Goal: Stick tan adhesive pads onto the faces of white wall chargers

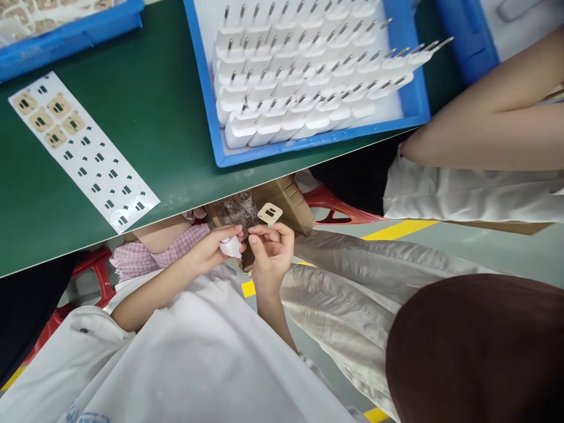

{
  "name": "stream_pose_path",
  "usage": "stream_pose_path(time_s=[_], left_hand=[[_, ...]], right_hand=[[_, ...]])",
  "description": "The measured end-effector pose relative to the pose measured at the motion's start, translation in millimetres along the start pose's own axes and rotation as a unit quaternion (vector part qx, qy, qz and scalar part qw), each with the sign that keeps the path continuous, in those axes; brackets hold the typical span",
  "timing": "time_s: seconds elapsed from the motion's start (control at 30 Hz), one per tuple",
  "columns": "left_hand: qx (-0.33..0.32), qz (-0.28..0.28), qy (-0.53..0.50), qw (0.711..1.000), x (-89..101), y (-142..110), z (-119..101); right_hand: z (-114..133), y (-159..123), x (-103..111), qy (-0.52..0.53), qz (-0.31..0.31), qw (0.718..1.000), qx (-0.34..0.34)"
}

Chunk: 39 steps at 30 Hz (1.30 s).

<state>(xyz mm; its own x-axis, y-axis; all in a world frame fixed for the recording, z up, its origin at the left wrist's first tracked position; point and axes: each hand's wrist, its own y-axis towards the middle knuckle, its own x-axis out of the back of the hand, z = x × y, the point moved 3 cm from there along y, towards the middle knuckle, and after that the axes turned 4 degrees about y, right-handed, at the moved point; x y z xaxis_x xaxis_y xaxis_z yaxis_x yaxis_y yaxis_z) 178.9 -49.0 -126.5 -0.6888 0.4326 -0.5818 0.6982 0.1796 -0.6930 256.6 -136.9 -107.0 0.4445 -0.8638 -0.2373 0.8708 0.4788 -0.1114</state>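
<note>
Below the table edge, my left hand (214,249) has its fingers closed around a white plug adapter (231,247), partly covered by the fingers. Beside it, my right hand (271,249) pinches a beige square sticker (269,214) with dark slots, which stands up above the fingertips. The two hands are close together, with a small gap between the fingertips. On the table to the left lies a white sticker sheet (103,155), where several beige stickers (57,106) are left at its upper end and small dark cut-outs mark the rest.
A blue tray (326,138) carries rows of white plug adapters (299,88), pins up. Another blue tray (70,44) stands upper left. Under the table edge an open cardboard box (286,200) contains scraps. Another person's arm (489,126) and someone's dark cap (476,346) are at right.
</note>
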Motion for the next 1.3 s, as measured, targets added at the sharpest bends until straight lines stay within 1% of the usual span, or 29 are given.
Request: stream_pose_path(time_s=[0.07, 0.17, 0.23, 0.27, 0.33, 0.4, 0.5, 0.57, 0.6, 0.63, 0.67, 0.73, 0.77, 0.8, 0.87, 0.97, 1.03, 1.1, 1.17, 1.3], left_hand=[[-0.022, -0.018, 0.048, 0.998, 0.7, 16.6, -5.5], [-0.045, -0.042, 0.117, 0.991, -5.9, 47.4, -15.5], [-0.053, -0.041, 0.147, 0.987, -13.0, 56.4, -17.4], [-0.059, -0.037, 0.158, 0.985, -15.7, 54.5, -16.2], [-0.077, -0.024, 0.175, 0.981, -16.6, 38.7, -11.5], [-0.102, -0.016, 0.186, 0.977, -10.6, 13.5, -8.3], [-0.142, -0.023, 0.193, 0.97, 3.6, -23.5, -12.1], [-0.168, -0.034, 0.195, 0.966, 9.4, -42.0, -18.5], [-0.197, -0.036, 0.203, 0.959, 10.0, -49.9, -22.8], [-0.239, -0.035, 0.216, 0.946, 9.4, -57.5, -27.6], [-0.293, -0.033, 0.234, 0.927, 7.8, -65.2, -32.5], [-0.407, -0.031, 0.276, 0.87, 4.5, -81.1, -41.0], [-0.451, -0.037, 0.295, 0.842, 3.9, -88.7, -44.0], [-0.479, -0.046, 0.307, 0.821, 4.2, -95.4, -46.1], [-0.51, -0.06, 0.328, 0.793, 6.5, -106.8, -49.2], [-0.55, -0.066, 0.352, 0.755, 10.7, -122.8, -53.0], [-0.58, -0.088, 0.372, 0.719, 14.5, -134.7, -55.8], [-0.61, -0.124, 0.397, 0.675, 19.2, -147.8, -58.5], [-0.646, -0.161, 0.425, 0.613, 23.7, -162.3, -61.0], [-0.701, -0.255, 0.477, 0.464, 31.3, -190.1, -64.3]], right_hand=[[-3.0, 4.2, 5.7, -0.001, -0.031, 0.999, 0.015], [2.0, 17.0, 24.6, 0.02, -0.118, 0.991, 0.054], [9.6, 25.4, 37.1, 0.033, -0.148, 0.986, 0.075], [13.0, 28.4, 41.5, 0.038, -0.15, 0.985, 0.078], [16.5, 30.7, 44.9, 0.048, -0.138, 0.987, 0.066], [14.5, 28.5, 38.9, 0.059, -0.104, 0.992, 0.031], [9.3, 18.0, 16.6, 0.078, -0.034, 0.996, -0.022], [10.4, 7.9, -0.9, 0.089, 0.018, 0.995, -0.044], [12.8, 2.7, -8.8, 0.093, 0.042, 0.993, -0.051], [16.0, -2.2, -16.1, 0.098, 0.069, 0.991, -0.058], [20.1, -6.6, -22.6, 0.105, 0.099, 0.988, -0.061], [29.0, -13.7, -33.7, 0.126, 0.162, 0.977, -0.055], [33.3, -16.3, -38.6, 0.136, 0.194, 0.97, -0.046], [37.1, -18.6, -43.0, 0.144, 0.224, 0.963, -0.034], [42.7, -22.2, -51.3, 0.15, 0.274, 0.95, -0.006], [47.4, -27.7, -64.0, 0.139, 0.344, 0.928, 0.026], [50.1, -31.3, -71.7, 0.127, 0.376, 0.917, 0.043], [54.6, -34.6, -78.0, 0.108, 0.388, 0.913, 0.069], [61.6, -38.5, -83.1, 0.071, 0.384, 0.914, 0.109], [81.8, -52.7, -92.7, -0.02, 0.372, 0.91, 0.184]])
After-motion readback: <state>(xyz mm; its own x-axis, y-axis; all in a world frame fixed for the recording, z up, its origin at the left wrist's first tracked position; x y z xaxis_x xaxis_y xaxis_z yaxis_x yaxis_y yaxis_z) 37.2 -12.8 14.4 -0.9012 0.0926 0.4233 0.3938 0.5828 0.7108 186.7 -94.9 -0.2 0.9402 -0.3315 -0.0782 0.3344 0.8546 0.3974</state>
